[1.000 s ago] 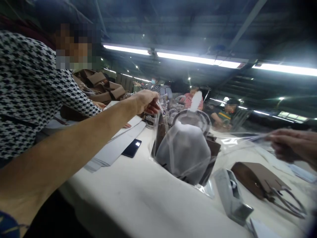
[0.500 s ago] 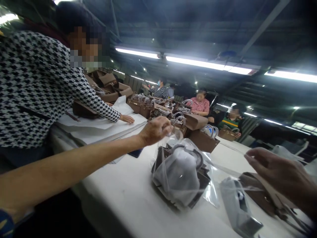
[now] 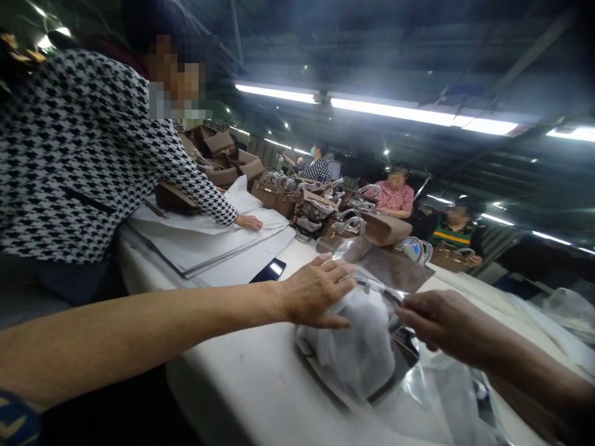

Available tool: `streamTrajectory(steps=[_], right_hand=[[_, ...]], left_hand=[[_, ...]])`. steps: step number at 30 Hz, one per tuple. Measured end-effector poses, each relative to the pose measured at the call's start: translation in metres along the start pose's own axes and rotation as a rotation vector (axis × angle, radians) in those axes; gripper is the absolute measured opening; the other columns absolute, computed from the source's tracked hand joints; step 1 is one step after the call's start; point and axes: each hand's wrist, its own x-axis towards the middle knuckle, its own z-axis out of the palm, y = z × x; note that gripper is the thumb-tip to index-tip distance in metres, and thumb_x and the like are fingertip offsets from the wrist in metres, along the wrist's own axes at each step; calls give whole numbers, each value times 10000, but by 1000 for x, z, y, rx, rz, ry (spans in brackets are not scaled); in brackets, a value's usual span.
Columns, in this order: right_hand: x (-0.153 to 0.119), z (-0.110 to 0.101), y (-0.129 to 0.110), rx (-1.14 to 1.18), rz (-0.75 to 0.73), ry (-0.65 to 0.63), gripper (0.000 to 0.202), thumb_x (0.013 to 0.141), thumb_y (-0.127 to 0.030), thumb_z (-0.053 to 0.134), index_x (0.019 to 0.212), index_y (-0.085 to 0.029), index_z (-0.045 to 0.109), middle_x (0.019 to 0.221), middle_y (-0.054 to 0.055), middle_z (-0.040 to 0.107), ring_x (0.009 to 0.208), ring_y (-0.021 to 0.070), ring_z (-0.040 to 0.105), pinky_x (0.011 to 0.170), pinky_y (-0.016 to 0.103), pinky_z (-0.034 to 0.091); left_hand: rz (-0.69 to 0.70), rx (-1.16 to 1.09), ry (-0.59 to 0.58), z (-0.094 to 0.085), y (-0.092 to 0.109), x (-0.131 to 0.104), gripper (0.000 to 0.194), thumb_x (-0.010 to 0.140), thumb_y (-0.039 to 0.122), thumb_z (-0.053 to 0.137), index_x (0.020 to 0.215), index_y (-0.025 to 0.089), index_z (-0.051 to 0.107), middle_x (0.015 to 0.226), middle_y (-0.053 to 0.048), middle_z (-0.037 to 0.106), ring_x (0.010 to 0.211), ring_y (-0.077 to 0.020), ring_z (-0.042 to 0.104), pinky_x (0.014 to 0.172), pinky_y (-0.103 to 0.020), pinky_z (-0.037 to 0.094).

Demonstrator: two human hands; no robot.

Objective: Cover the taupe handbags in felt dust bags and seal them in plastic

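Observation:
A brown handbag (image 3: 400, 365) stuffed with white paper (image 3: 360, 353) stands on the white table, inside a clear plastic bag (image 3: 418, 378). My left hand (image 3: 320, 291) lies over the handbag's top left, fingers stretched out and holding nothing. At the right side of the top, beside the grey-wrapped handle (image 3: 388, 291), my right hand (image 3: 439, 316) has its fingers curled closed on the clear plastic. Its fingertips are partly hidden. Below my right forearm, another wrapped item is mostly covered.
A dark phone (image 3: 269, 271) lies beside stacked white sheets (image 3: 218, 238). A co-worker in a houndstooth jacket (image 3: 93, 142) leans over those sheets at left. Several brown handbags (image 3: 316, 207) crowd the table's far side. Other people sit beyond. Crumpled plastic (image 3: 569, 313) lies at right.
My right hand has moved left, from out at the side to the handbag's handle. My left hand has come down onto the handbag's top, its fingers opening out. The view has shifted slightly.

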Motion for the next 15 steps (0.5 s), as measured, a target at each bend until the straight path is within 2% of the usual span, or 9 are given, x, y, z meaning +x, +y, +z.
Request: streamTrajectory(steps=[1, 3, 5, 7, 9, 11, 13, 15], right_hand=[[1, 2, 7, -96, 46, -42, 441, 834, -521, 357, 562, -193, 469, 478, 12, 481, 442, 132, 421, 442, 260, 244], [8, 6, 19, -174, 151, -2, 450, 766, -618, 414, 681, -191, 526, 560, 38, 545, 505, 172, 474, 471, 279, 283], [20, 8, 25, 45, 164, -52, 545, 703, -660, 481, 913, -162, 552, 726, 72, 611, 647, 209, 550, 547, 297, 380], [33, 9, 23, 400, 62, -199, 610, 695, -622, 525, 1063, -136, 518, 896, 93, 622, 830, 224, 573, 687, 301, 438], [45, 11, 15, 623, -53, -348, 553, 709, -582, 537, 1031, -132, 544, 929, 86, 615, 914, 227, 558, 765, 293, 439], [53, 15, 8, 660, -113, -446, 473, 722, -574, 527, 891, -135, 576, 808, 63, 612, 827, 218, 572, 711, 285, 450], [54, 21, 6, 600, -111, -447, 450, 740, -582, 499, 795, -140, 560, 667, 39, 574, 670, 189, 563, 586, 264, 441], [50, 26, 9, 515, -69, -349, 456, 768, -592, 449, 798, -147, 542, 616, 28, 545, 576, 165, 536, 507, 248, 413]], left_hand=[[22, 1, 11, 1, -2, 4, 667, 726, 609, 515, 1158, 104, 469, 1293, -178, 428, 1193, -324, 369, 995, -476, 247], [89, -6, -5, 0, -3, 17, 699, 709, 637, 513, 1156, 100, 482, 1231, -186, 485, 1189, -332, 371, 984, -492, 252], [209, -25, -55, -2, -3, 32, 559, 742, 578, 523, 1053, 115, 551, 1059, -155, 588, 1062, -296, 483, 958, -471, 287], [336, -46, -69, -5, -2, 44, 376, 785, 470, 532, 977, 150, 585, 961, -108, 619, 941, -247, 540, 936, -434, 310], [409, -71, -54, -6, 0, 49, 301, 802, 432, 523, 954, 181, 590, 974, -82, 618, 918, -227, 545, 890, -396, 341], [424, -74, -55, -3, 2, 45, 292, 791, 442, 534, 935, 194, 590, 1014, -72, 611, 933, -226, 539, 822, -366, 370], [411, -47, -62, 3, 2, 35, 283, 781, 414, 560, 964, 198, 580, 1051, -67, 601, 936, -211, 540, 759, -338, 387], [353, -5, -43, 9, -3, 24, 291, 794, 384, 554, 1011, 190, 560, 1048, -71, 598, 907, -193, 553, 725, -322, 394]])
